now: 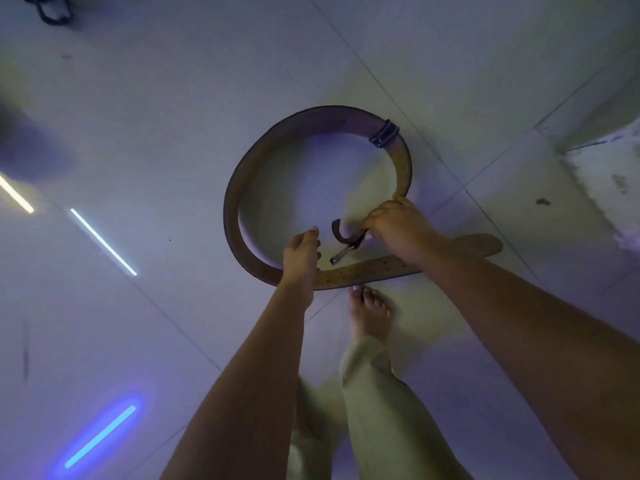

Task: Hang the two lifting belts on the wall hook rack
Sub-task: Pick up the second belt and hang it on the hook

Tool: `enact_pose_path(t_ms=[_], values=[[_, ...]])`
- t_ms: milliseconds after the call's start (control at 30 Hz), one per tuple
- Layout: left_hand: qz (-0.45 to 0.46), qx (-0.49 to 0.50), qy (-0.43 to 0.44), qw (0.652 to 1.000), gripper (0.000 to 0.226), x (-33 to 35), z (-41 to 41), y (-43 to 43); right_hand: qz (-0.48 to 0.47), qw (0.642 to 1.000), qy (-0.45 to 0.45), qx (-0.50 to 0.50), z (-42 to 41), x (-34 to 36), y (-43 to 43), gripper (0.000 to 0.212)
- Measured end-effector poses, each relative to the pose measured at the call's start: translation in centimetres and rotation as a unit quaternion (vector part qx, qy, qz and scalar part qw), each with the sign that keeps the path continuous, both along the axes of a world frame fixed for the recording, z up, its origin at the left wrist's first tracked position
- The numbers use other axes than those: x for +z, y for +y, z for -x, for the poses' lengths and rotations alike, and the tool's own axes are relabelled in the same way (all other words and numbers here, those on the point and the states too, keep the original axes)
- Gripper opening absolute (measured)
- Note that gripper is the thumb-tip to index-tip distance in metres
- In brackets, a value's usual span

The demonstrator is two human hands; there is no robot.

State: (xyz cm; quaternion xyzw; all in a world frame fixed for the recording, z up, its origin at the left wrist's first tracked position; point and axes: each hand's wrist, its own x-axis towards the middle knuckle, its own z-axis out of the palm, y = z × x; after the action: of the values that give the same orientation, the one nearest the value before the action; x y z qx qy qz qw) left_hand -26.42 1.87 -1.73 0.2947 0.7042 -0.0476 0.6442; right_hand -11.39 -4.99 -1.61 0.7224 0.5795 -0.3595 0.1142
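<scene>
A brown leather lifting belt (242, 181) lies curled in a wide loop on the pale tiled floor, its holed tail (374, 268) running right under my forearm. My right hand (398, 225) is closed on the belt's buckle end, with the dark buckle and metal prong (346, 242) sticking out to the left. My left hand (301, 254) hovers over the loop's lower edge, fingers apart and holding nothing. A dark keeper loop (384, 133) sits on the far side. No second belt or hook rack is in view.
My bare foot (369, 313) and light trouser leg (374, 393) stand just below the belt. A wall corner and rough ledge (602, 174) rise at the right. A dark object (52, 12) sits at the top left. Light strips reflect on the glossy floor (138, 116).
</scene>
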Motion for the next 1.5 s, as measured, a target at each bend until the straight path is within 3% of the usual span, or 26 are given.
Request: enact_pose_path(t_ms=[100, 300, 367, 500, 633, 833, 933, 1100, 1400, 1500], values=[[-0.018, 0.021, -0.003, 1.000, 0.028, 2.5, 0.5, 0.4, -0.088, 0.991, 0.058, -0.078, 0.0, 3.4, 0.8, 0.023], [0.000, 0.072, -0.114, 0.991, 0.065, 12.1, 0.5, 2.3, -0.147, 0.942, 0.142, -0.267, 0.8, 14.4, 3.2, 0.026], [-0.012, 0.064, -0.149, 0.987, 0.056, 16.7, 0.1, 3.2, -0.156, 0.916, 0.165, -0.331, 1.2, 18.9, 3.9, 0.027], [-0.029, 0.035, -0.248, 0.968, 0.015, 26.9, -0.9, 4.1, -0.204, 0.853, 0.187, -0.443, 2.1, 29.0, 4.7, 0.027], [-0.060, 0.027, -0.300, 0.952, 0.008, 38.2, -1.6, 4.6, -0.259, 0.782, 0.206, -0.528, 3.0, 39.5, 3.6, 0.024], [-0.103, -0.082, -0.351, 0.927, 0.018, 55.1, -3.0, 4.3, -0.368, 0.702, 0.209, -0.574, 2.8, 57.2, 1.1, 0.026], [-0.128, -0.084, -0.420, 0.894, 0.020, 62.0, -5.0, 3.2, -0.423, 0.640, 0.208, -0.607, 1.5, 64.6, -0.5, 0.026], [-0.196, -0.168, -0.514, 0.818, 0.018, 72.7, -8.8, 0.1, -0.515, 0.489, 0.301, -0.637, -0.1, 75.9, -4.0, 0.022], [-0.267, -0.243, -0.659, 0.660, 0.013, 90.3, -16.8, -7.9, -0.670, 0.402, 0.293, -0.551, -3.3, 93.6, -12.6, 0.014], [-0.258, -0.244, -0.697, 0.623, 0.017, 95.2, -19.9, -12.4, -0.703, 0.362, 0.285, -0.542, -5.0, 98.5, -16.6, 0.024]])
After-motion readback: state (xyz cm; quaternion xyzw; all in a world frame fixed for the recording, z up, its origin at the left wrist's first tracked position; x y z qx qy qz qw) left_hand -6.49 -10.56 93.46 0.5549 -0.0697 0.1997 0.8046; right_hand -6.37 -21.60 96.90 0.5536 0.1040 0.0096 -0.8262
